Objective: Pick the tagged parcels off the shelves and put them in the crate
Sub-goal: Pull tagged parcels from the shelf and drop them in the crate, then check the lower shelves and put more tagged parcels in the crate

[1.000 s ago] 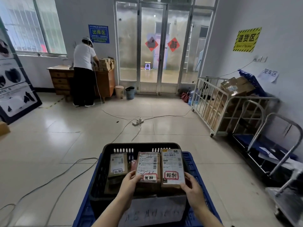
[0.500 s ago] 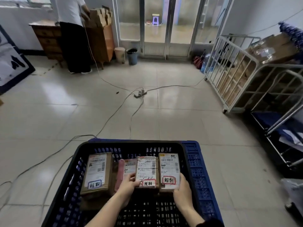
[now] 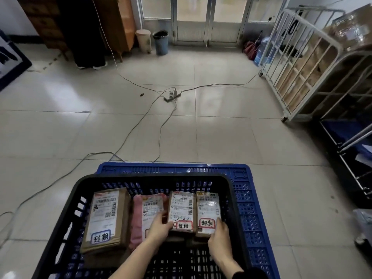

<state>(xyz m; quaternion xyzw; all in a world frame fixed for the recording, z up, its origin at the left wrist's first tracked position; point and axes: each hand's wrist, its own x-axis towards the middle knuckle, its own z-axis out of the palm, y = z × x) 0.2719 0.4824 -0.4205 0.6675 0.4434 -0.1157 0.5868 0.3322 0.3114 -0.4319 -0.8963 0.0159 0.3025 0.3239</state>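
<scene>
From my head camera, I am looking down into the black crate (image 3: 60, 218), which sits inside a blue crate (image 3: 251, 208) on the tiled floor. Four parcels lie in a row along its far wall. The big brown parcel (image 3: 106, 218) is toward the left edge, and the pink parcel (image 3: 138, 218) is just beside it. Next come the middle parcel (image 3: 182, 210) and the right parcel (image 3: 208, 212), touching each other near the right wall.

My left hand (image 3: 160, 228) grips the near left corner of the middle parcel, with my thumb on its label and my fingers curled behind, over the pink one. My right hand (image 3: 219, 236) holds the near right corner of the right parcel, fingers curled round its edge.

Beyond the crates, a power strip (image 3: 172, 94) lies on the floor with cables running from it. A white cage trolley (image 3: 302, 77) stands to the right. A beige bin (image 3: 144, 40) and a blue bin (image 3: 161, 42) stand by the glass doors. A person (image 3: 84, 31) stands at a wooden desk (image 3: 116, 23) at far left.
</scene>
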